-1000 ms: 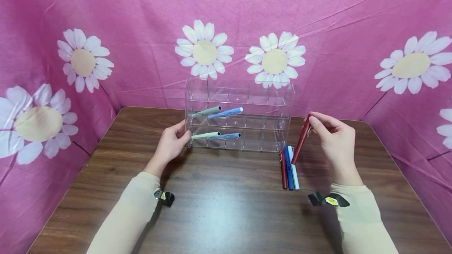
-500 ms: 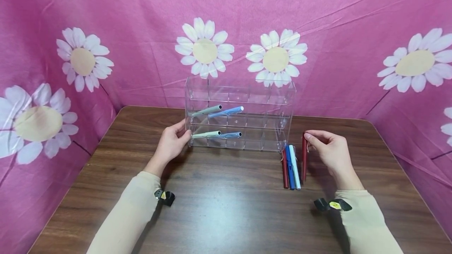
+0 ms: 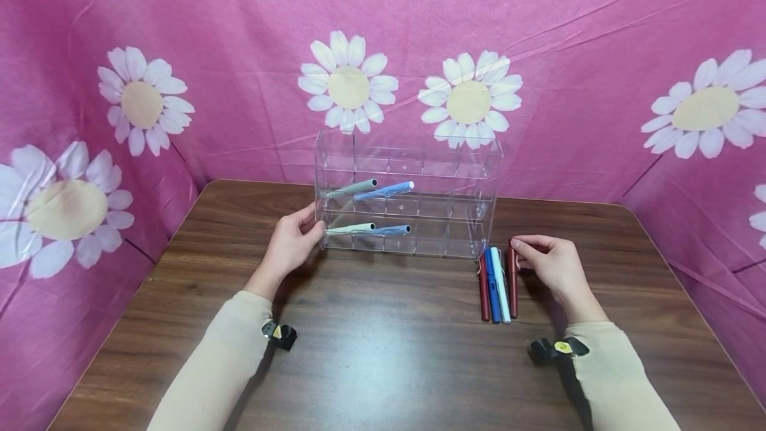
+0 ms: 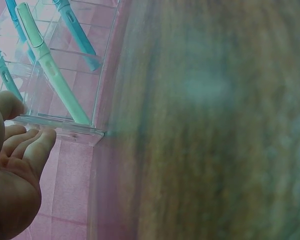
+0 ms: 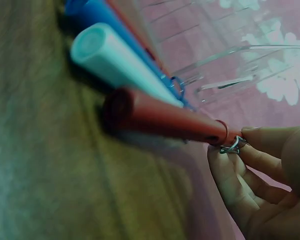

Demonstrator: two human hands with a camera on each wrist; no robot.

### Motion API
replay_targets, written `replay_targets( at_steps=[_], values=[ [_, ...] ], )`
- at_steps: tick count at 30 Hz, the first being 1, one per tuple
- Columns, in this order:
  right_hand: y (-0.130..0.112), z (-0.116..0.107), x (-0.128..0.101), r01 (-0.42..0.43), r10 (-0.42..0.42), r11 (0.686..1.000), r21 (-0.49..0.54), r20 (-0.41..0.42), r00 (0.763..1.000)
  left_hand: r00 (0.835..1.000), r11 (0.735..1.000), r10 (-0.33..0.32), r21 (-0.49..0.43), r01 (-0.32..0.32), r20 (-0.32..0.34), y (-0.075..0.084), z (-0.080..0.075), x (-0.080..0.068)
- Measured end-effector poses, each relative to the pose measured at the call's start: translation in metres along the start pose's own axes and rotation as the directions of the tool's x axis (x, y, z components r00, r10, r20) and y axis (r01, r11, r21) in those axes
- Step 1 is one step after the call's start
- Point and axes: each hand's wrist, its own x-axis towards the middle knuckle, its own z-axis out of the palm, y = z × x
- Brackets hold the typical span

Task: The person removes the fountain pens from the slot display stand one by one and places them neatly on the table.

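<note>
A clear plastic rack (image 3: pixel 439 206) with stepped compartments stands on the table. My left hand (image 3: pixel 288 245) grips its left side, thumb and fingers on either side of the panel in the left wrist view. In the middle tier lie a grey-green pen (image 3: pixel 352 188) and a blue pen (image 3: pixel 384 192); below them are a pale green pen (image 4: pixel 56 77) and another blue pen (image 3: pixel 395 229). My right hand (image 3: pixel 553 271) pinches the clip end of a dark red pen (image 5: pixel 165 117), which lies on or just over the table.
Left of the held pen, a pale blue pen (image 3: pixel 501 288), a dark blue pen (image 3: pixel 493 294) and a second red pen (image 3: pixel 484 294) lie side by side at the rack's right front corner. A pink flowered cloth (image 3: pixel 257 72) hangs behind the wooden table (image 3: pixel 383 364).
My right hand has lowered the red pen from a tilted position over the pale blue pen to beside it, on the right. My left hand stays on the rack.
</note>
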Motion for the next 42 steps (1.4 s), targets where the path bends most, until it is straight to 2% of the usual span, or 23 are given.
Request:
replay_targets(
  at_steps=[4, 10, 27, 32, 42],
  values=[
    [0.0055, 0.0028, 0.0030, -0.012, 0.012, 0.999, -0.030, 0.023, 1.000, 1.000, 1.000, -0.002, 0.000, 0.002, -0.001, 0.0002, -0.0008, -0.0001],
    [0.0087, 0.0054, 0.0050, -0.013, 0.014, 0.993, -0.121, 0.004, 1.000, 1.000, 1.000, -0.008, -0.010, 0.008, 0.006, 0.0005, -0.0010, 0.0001],
    [0.0032, 0.0070, 0.0036, -0.037, 0.051, 0.972, -0.233, 0.053, 0.997, 1.000, 1.000, -0.022, 0.020, 0.022, 0.007, 0.0012, -0.0030, -0.0010],
    [0.0015, 0.0055, 0.0024, -0.047, 0.062, 0.974, -0.220, 0.061, 0.996, 1.000, 1.000, -0.022, 0.013, 0.022, 0.010, 0.0016, -0.0028, -0.0008],
    [0.0009, -0.0015, 0.0003, -0.055, 0.059, 0.995, -0.081, 0.055, 0.997, 1.000, 0.999, -0.022, 0.039, 0.022, 0.006, 0.0015, -0.0019, -0.0007]
  ],
)
